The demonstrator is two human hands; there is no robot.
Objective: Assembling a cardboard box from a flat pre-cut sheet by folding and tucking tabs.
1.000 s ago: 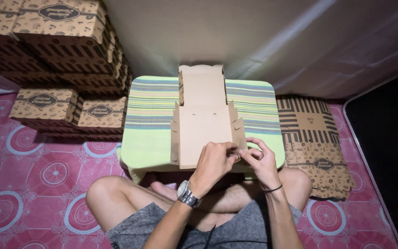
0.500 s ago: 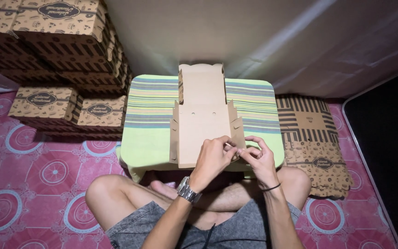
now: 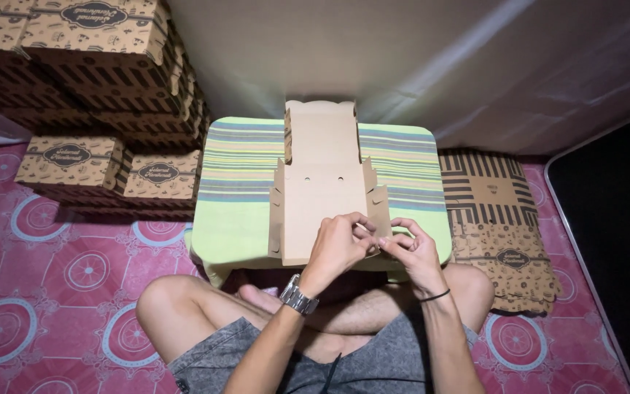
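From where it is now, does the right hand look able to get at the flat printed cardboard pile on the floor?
Probably yes: the right hand works at the unfolded box, and the flat pile lies just beside it, nothing between.

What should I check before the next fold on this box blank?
1. Blank flat on table: ok.
2. Left hand and right hand both at near right corner: ok.
3. Right side flap raised: ok.
4. Left side flap raised: ok.
5. Corner tab seated: cannot tell, fingers hide it.
6. Flat blanks beside right knee: ok.
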